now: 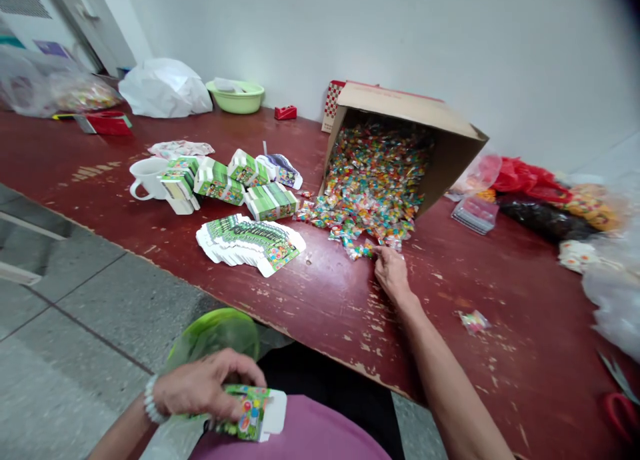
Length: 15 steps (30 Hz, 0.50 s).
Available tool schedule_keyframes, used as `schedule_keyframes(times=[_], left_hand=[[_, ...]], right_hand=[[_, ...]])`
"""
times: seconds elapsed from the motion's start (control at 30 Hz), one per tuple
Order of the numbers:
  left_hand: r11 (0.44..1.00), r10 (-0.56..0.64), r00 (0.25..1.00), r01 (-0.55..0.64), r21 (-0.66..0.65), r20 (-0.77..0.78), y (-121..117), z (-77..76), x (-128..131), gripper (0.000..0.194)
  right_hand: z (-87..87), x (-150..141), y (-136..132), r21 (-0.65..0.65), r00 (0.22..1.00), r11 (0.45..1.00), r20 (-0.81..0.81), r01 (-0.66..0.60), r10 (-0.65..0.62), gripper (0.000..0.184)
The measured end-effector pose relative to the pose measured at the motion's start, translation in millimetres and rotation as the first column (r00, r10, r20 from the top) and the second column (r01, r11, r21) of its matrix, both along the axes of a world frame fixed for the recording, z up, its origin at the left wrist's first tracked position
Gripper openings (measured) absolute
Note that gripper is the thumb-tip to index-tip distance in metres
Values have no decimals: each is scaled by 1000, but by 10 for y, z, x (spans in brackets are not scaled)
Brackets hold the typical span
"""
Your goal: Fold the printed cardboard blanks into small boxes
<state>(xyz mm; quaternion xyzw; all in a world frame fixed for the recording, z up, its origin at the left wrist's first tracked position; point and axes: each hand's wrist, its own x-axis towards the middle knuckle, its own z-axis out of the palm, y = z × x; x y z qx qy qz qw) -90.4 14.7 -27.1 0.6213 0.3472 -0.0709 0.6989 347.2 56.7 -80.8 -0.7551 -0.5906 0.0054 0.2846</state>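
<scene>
My left hand (213, 387), with a beaded bracelet at the wrist, grips a small green printed carton (253, 413) above my lap. The carton's white end flap stands out to the right. My right hand (393, 270) is at the near edge of a heap of small wrapped candy packets (360, 213), its fingers curled and pinching at one packet. The heap spills from a cardboard box (453, 157) lying on its side. A fanned stack of flat green cartons (245, 240) lies left of the right hand.
Bundled cartons (220, 180) and a white mug (147, 177) are on the red table (320, 287). A loose packet (474, 321) and red-handled scissors (620, 407) lie at right. A green bin (225, 327) stands below the table edge. Bags (165, 90) and a basin (237, 100) line the back.
</scene>
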Motion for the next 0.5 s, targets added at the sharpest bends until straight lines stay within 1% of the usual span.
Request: schedule_keyframes(times=[0.03, 0.07, 0.1, 0.13, 0.2, 0.3, 0.4, 0.43, 0.5], left_hand=[[998, -64, 998, 64, -8, -9, 25, -8, -43, 34], [996, -86, 996, 86, -25, -3, 39, -15, -66, 32], [996, -72, 997, 72, -44, 13, 43, -17, -71, 32], [997, -28, 999, 30, -68, 33, 41, -13, -58, 31], [988, 99, 989, -84, -131, 108, 25, 21, 15, 32], [952, 267, 936, -219, -216, 228, -4, 117, 213, 33], [923, 343, 899, -269, -275, 271, -18, 207, 457, 33], [919, 356, 891, -279, -277, 283, -17, 227, 537, 35], [923, 367, 878, -302, -240, 308, -9, 251, 687, 38]], right_hand=[[4, -13, 1, 12, 1000, 1000, -20, -4, 5, 43], [11, -30, 17, 21, 999, 1000, -42, -10, 11, 46], [22, -46, 44, 25, 998, 1000, -67, -15, 17, 47], [35, -58, 82, 23, 995, 1000, -96, -18, 21, 48], [64, -62, 167, 10, 986, 1000, -164, -11, 13, 46], [101, -20, 257, -8, 957, 999, -288, 44, -45, 39], [136, 26, 230, 7, 896, 995, -437, 98, -86, 35], [157, 22, 186, 24, 866, 994, -493, 107, -81, 34], [226, -43, 43, 87, 788, 990, -614, 112, -36, 36]])
